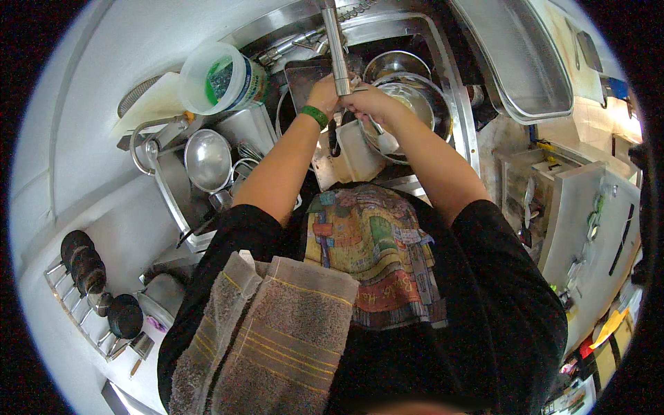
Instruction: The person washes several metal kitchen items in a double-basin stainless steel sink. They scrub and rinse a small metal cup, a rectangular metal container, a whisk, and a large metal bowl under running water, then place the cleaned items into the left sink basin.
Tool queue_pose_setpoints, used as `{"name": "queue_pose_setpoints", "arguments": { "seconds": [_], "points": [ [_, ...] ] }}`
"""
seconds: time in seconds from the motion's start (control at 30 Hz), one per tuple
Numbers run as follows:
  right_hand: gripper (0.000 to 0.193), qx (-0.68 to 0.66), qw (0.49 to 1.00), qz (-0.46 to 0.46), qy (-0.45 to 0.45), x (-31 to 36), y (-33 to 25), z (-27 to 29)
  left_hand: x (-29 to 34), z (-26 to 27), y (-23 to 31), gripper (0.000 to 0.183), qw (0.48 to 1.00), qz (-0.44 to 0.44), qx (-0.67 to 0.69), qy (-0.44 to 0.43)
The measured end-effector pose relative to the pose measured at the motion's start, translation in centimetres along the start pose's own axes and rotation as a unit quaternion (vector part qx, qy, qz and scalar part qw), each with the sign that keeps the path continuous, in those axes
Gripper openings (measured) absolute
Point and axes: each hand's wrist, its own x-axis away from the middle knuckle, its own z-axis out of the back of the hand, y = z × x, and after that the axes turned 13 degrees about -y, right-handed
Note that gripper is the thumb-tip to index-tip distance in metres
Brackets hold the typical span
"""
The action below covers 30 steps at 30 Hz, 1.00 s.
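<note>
Both my hands meet under the metal faucet [335, 52] over the sink. My left hand [322, 95], with a green wristband above it, sits left of the spout; its fingers are mostly hidden. My right hand [372, 104] is closed just right of the spout, and what it grips is too small to make out. Below the hands a black handle [333, 140] hangs down; which hand it belongs to is unclear. Beneath lies a whitish plastic container [360, 155]. To the right are a metal bowl [396, 63] and a stacked pot [443, 104] with a white utensil [388, 143].
Left of the sink stands a translucent bucket [197, 79] with green inside, beside a steel strainer bowl [208, 160] and a whisk [249, 153]. A large metal tray [515, 62] leans at the upper right. Several black pans [83, 263] hang on a rack at lower left.
</note>
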Motion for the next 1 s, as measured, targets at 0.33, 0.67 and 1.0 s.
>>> {"name": "queue_pose_setpoints", "arguments": {
  "seconds": [0.33, 0.67, 1.0],
  "points": [
    [0.032, 0.207, 0.926, 0.19, 0.253, 2.0, -2.3, -5.7, -0.5, -0.2, 1.0, 0.021, 0.965, 0.029, 0.242, 0.098],
    [0.021, -0.202, 0.979, 0.018, 0.002, -0.9, -2.3, -3.4, 0.4, 1.3, 1.6, 0.046, 0.954, 0.102, 0.22, 0.176],
    [0.03, -0.336, 0.939, 0.025, 0.073, -4.4, -0.3, -1.7, 0.3, 0.3, -0.5, 0.08, 0.994, 0.079, 0.068, 0.043]
  ]
}}
